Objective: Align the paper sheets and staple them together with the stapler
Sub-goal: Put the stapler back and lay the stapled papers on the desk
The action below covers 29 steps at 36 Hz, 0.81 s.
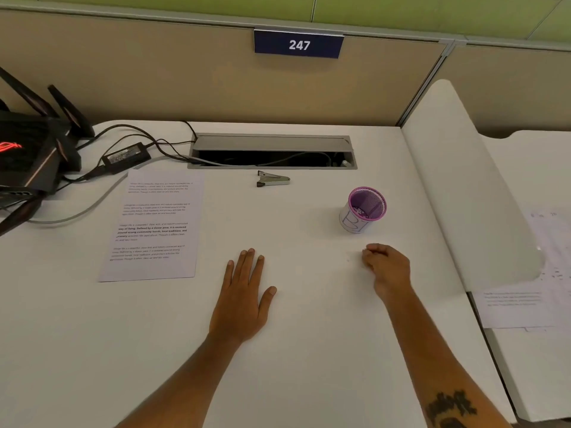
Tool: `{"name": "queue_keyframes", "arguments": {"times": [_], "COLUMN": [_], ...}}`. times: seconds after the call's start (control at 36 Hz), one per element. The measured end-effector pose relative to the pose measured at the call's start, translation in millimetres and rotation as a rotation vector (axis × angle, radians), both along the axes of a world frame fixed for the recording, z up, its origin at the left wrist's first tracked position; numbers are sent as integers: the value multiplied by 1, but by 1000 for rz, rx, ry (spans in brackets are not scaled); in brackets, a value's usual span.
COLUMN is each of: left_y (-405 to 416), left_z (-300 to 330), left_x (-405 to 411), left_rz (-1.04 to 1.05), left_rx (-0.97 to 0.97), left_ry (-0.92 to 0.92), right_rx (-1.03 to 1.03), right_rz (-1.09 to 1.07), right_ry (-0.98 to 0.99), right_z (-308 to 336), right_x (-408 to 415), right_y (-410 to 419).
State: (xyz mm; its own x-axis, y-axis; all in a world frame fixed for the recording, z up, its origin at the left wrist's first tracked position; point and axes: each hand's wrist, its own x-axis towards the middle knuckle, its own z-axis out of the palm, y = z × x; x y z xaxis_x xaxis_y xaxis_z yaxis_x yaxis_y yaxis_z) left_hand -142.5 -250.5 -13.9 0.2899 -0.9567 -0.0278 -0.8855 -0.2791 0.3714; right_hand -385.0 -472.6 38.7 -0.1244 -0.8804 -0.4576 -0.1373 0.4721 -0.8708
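Printed paper sheets [154, 225] lie flat on the left part of the white desk [293, 350], stacked so that only the top page shows. A small metal stapler [273, 179] lies on its side further back, just in front of the cable tray. My left hand [244, 299] rests palm down on the desk, fingers spread, to the right of the sheets and apart from them. My right hand [387, 268] lies on the desk with its fingers curled loosely; nothing shows inside it.
A purple mesh pen cup [363, 210] stands just beyond my right hand. An open cable tray [272, 151] runs along the back. A black router [31, 156], power brick [125, 156] and cables fill the left rear. A white divider [463, 186] and more papers [525, 291] are at the right.
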Motion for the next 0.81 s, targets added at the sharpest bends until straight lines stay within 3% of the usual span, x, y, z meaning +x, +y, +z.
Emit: {"name": "queue_keyframes", "arguments": {"times": [0.14, 0.25, 0.39, 0.53, 0.58, 0.81], "left_y": [0, 0, 0, 0, 0, 0], "left_z": [0, -1, -1, -1, -1, 0], "left_x": [0, 0, 1, 0, 0, 0], "left_rz": [-4, -3, 0, 1, 1, 1], "left_rx": [8, 1, 0, -6, -7, -5], "left_ry": [-17, -10, -7, -13, -14, -9], "right_rx": [222, 159, -36, -339, -421, -575], "right_rz": [-119, -84, 88, 288, 365, 453], "right_ry": [-495, -574, -310, 289, 445, 694], "right_z": [29, 59, 90, 95, 96, 101], "right_x": [-16, -13, 6, 22, 26, 31], "right_y": [-15, -31, -60, -83, -86, -91]}}
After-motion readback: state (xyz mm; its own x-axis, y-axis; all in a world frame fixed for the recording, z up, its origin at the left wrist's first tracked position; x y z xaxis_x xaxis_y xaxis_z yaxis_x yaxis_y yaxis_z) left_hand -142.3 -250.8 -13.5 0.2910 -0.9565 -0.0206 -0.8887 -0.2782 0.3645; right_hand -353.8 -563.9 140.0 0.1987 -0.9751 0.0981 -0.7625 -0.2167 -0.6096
